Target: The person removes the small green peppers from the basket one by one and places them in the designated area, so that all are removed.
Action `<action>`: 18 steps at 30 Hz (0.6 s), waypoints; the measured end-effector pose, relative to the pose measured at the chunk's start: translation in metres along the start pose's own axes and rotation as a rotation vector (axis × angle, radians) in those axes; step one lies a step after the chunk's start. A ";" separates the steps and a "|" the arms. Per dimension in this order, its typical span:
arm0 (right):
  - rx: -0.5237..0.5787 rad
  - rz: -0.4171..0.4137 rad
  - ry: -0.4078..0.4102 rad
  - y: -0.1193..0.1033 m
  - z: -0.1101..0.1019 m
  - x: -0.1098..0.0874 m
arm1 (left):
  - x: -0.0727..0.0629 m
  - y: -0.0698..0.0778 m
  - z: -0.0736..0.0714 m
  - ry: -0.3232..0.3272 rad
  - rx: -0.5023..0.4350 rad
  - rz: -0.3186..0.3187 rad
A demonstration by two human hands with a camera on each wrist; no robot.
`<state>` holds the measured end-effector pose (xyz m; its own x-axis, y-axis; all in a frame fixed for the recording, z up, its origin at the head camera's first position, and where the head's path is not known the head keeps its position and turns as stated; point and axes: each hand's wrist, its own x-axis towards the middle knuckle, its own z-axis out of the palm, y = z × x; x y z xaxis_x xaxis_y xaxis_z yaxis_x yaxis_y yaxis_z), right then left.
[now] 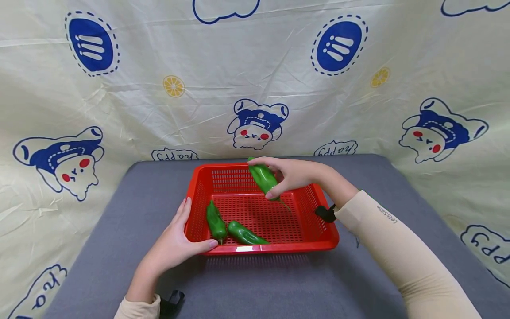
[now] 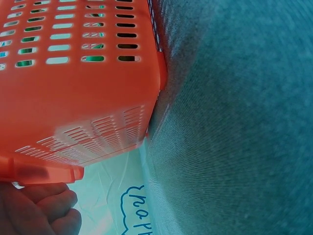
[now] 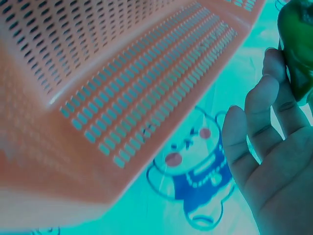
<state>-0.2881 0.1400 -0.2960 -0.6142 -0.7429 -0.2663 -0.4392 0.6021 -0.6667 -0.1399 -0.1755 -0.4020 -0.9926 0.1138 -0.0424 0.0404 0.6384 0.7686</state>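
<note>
Backdrop (image 1: 215,57): pale creased cloth behind the red basket (image 1: 279,248) and off to both its sides, printed with three cartoon figures (image 1: 259,125), two orange slices (image 1: 174,86) and two dark-blue badges (image 1: 91,33).
Bench (image 1: 147,208): grey-covered, beneath the basket and showing all round it.
Left sleeve (image 1: 137,309): cream, in front of the basket and to its left.
Left hand (image 1: 179,237): clasping the basket's near left corner, thumb laid over the front rim, fingers outside along the left wall; forearm rising from the near side.
Peppers: three, all green, two lying in the basket and one lifted.
Leftmost pepper (image 1: 216,223): in the basket's near left corner, lengthwise, stem toward the front rim.
Middle pepper (image 1: 246,234): just beside it, slanting along the basket's front wall.
Lifted pepper (image 1: 263,177): above the far half of the basket, tilted, stem hanging low and to the right.
Right hand (image 1: 292,175): pinching the lifted pepper between thumb and fingers, arched over the basket's far right part, wrist bent.
Right sleeve (image 1: 394,248): cream, reaching in from the basket's right.
</note>
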 end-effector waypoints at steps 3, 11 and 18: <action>0.001 0.011 0.032 0.005 -0.006 -0.012 | 0.000 0.000 0.000 0.001 0.001 -0.001; 0.017 0.062 0.102 0.025 -0.012 -0.038 | 0.000 -0.001 -0.001 0.000 0.001 -0.004; 0.052 0.087 0.145 0.039 -0.017 -0.054 | 0.000 -0.001 -0.001 0.001 0.005 -0.004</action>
<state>-0.2832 0.2086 -0.2964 -0.7386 -0.6359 -0.2238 -0.3479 0.6440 -0.6814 -0.1401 -0.1770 -0.4017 -0.9928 0.1108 -0.0446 0.0374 0.6428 0.7651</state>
